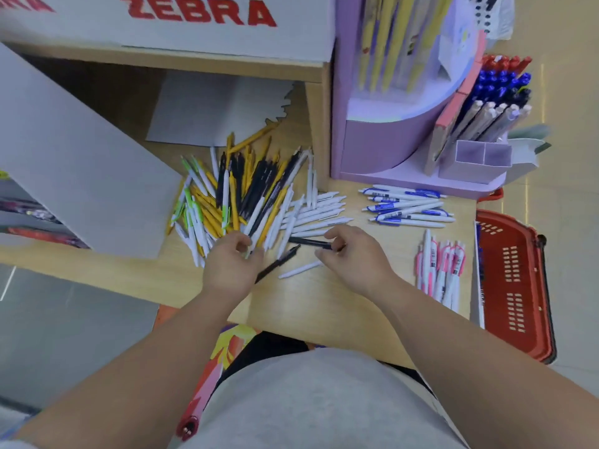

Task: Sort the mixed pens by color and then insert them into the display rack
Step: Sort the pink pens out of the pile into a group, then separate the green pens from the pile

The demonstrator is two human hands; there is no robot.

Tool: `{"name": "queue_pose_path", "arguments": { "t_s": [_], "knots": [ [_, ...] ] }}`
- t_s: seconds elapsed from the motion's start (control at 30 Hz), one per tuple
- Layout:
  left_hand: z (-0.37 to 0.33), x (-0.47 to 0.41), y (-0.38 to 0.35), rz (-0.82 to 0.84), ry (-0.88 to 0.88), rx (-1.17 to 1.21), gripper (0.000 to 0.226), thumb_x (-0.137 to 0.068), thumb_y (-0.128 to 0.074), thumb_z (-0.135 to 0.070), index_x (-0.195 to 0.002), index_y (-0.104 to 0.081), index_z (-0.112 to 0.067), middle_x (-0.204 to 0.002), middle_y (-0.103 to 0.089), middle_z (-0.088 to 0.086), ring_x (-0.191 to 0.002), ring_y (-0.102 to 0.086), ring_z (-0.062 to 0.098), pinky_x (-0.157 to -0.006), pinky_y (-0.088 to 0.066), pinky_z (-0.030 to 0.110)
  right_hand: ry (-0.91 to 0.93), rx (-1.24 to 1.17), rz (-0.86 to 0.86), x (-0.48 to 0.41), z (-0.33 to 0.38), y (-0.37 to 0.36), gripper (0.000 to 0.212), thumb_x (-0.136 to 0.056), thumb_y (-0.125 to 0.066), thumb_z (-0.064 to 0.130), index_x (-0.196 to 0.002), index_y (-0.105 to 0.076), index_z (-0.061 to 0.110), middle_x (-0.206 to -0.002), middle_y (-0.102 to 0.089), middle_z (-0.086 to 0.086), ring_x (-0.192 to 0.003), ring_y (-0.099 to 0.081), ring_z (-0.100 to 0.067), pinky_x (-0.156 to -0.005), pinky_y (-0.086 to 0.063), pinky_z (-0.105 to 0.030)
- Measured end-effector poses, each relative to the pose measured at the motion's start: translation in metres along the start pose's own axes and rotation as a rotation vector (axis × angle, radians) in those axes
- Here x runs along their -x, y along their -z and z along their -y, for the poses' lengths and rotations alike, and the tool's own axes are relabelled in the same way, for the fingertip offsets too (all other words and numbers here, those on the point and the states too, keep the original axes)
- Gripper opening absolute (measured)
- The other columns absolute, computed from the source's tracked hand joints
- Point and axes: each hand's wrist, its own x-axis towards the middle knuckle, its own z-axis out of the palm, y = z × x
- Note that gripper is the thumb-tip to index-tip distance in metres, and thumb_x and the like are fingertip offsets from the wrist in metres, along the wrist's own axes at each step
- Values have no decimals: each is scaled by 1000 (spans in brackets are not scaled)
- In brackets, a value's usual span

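Just beyond the left hand [230,264], the pile [240,192]: yellow, black, white and green-clipped pens fanned out on the table [324,306]. Left fingers curled at the pile's near edge, touching pen ends; cannot tell whether anything is gripped.

Right hand [353,257] level with the left and a little apart from it, thumb and fingers pinching a black pen [309,243] by one end, held roughly level, free end pointing toward the left hand.

Between the two hands, the other black pen [278,263], slanted on the wood, its near end hidden at the left hand's edge. Just beside the right fingertips, a loose white pen [299,269] lying flat.

Beyond the gap between the hands, white pens [314,215] laid side by side, touching the pile's right edge. Beyond the right hand, blue pens [408,205], white barrels with blue clips, in a separate bunch. To the right of the right hand, well apart, pink pens [440,273] lying side by side near the table edge.

Farther beyond the right hand, past the blue bunch, the purple rack [382,140], with racked pens [496,98] in red, blue and pale barrels standing in its right-side compartments.

Past the pink pens, off the table's right edge, a red basket [515,286]. To the left of the left hand, a grey board [74,163] leaning over the table. Far beyond both hands, a white box [194,37] lettered ZEBRA.
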Motion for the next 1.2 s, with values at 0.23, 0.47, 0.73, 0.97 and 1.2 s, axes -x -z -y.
{"name": "queue_pose_path", "arguments": {
  "t_s": [0.23,0.47,0.73,0.97,1.2],
  "knots": [
    [37,-57,57,22,9,54,14,-87,-71,-26,-94,-61,-18,-81,-62,-6,-73,-60,13,-60,-44,26,-111,-22,110,-27,62,-63,32,-92,-64,41,-117,-64,20,-102,-65,5,-94,-61,-16,-75,-45,-29],
    [27,-100,64,203,-5,56,21,-90,-68,-38,-85,-67,-17,-76,-68,-3,-73,-64,15,-66,-50,28,-296,29,68,-41,97,-114,36,-93,-64,36,-83,-73,3,-80,-70,-15,-75,-66,-26,-72,-57,-40],
    [25,-123,53,246,131,128,19,-84,-74,-32,-84,-59,-21,-80,-69,3,-74,-69,25,-73,-59,39,-461,147,-90,-50,116,-147,41,-92,-64,38,-64,-46,15,-54,-50,-3,-49,-50,-20,-45,-34,-25],
    [56,-122,78,357,106,280,19,-92,-68,-20,-110,-63,-17,-84,-68,-2,-73,-69,21,-73,-61,39,-454,50,-139,-52,120,-147,32,-89,-66,31,-72,-62,3,-64,-64,-13,-59,-62,-26,-54,-49,-31],
    [92,-118,96,160,88,294,9,-95,-45,-9,-101,-48,-15,-86,-58,11,-71,-58,27,-63,-51,38,-485,-139,-208,-51,125,-137,32,-95,-47,22,-66,-33,15,-60,-34,-1,-54,-30,-18,-53,-26,-30]
  ]
}}
